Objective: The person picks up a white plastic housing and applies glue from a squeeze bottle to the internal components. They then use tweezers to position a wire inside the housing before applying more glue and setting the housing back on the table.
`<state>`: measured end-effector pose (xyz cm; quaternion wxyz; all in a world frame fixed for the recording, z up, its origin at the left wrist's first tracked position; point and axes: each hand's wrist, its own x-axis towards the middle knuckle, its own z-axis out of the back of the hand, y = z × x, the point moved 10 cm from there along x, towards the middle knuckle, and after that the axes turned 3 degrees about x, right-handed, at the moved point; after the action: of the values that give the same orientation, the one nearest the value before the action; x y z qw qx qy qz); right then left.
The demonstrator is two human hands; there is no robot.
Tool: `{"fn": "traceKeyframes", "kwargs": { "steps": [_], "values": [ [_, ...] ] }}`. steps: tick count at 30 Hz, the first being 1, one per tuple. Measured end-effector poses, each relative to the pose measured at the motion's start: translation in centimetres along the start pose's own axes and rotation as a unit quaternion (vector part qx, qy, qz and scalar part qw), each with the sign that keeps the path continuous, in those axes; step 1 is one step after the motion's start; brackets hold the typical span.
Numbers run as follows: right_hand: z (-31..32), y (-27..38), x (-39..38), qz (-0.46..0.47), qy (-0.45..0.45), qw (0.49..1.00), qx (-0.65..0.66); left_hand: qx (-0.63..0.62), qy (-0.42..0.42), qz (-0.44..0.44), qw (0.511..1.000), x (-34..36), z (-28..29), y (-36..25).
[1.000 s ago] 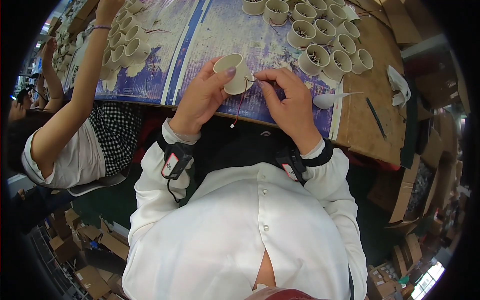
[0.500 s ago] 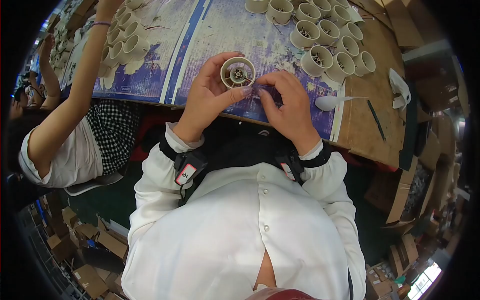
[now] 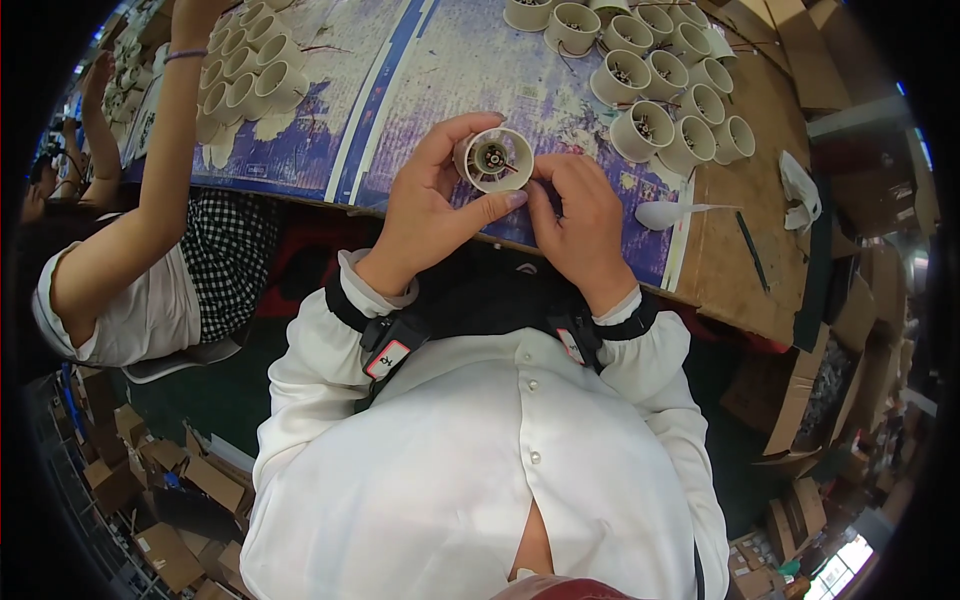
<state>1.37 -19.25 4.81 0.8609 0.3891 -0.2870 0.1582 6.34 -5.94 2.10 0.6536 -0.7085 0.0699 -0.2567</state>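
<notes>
My left hand (image 3: 432, 205) is closed around a white cup-shaped housing (image 3: 517, 146) over the table's near edge. Its mouth faces up, showing a round motor-like part with dark wires inside. On the housing's right, my right hand (image 3: 585, 215) has thumb and forefinger pinched together by the rim. Whatever is between those fingertips is too small to make out. A white teardrop-shaped bottle with a thin spout (image 3: 660, 214) lies to the right of that hand.
Similar white housings with wires (image 3: 640, 130) stand grouped at the back right, others (image 3: 280, 85) at the back left. A dark pen-like stick (image 3: 750, 250) and crumpled white tissue (image 3: 798, 188) lie on the right. At left, a co-worker's arm (image 3: 165, 150) reaches over the table (image 3: 400, 120).
The housing has tilted in my left hand, so its inside shows at a different angle. Both hands sit slightly further right and lower, with the right fingers still pinched beside the rim.
</notes>
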Motion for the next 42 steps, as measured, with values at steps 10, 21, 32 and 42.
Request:
{"fn": "traceKeyframes", "kwargs": {
  "steps": [10,21,32,42],
  "values": [
    [-0.1,2.3,0.4,0.06,0.01,0.996,-0.063,-0.159,-0.028,0.113,0.98,0.1,0.3,1.7],
    [0.8,2.3,0.4,0.064,-0.003,0.997,-0.037,-0.244,-0.05,0.138,0.959,0.2,0.5,2.3],
    [-0.5,2.7,-0.7,0.12,0.094,0.981,-0.121,-0.125,-0.02,0.135,0.983,0.1,0.0,2.9],
    [-2.1,1.7,-1.6,0.131,0.145,0.968,-0.157,0.296,0.011,-0.039,0.954,0.2,-0.7,-0.8]
  ]
}}
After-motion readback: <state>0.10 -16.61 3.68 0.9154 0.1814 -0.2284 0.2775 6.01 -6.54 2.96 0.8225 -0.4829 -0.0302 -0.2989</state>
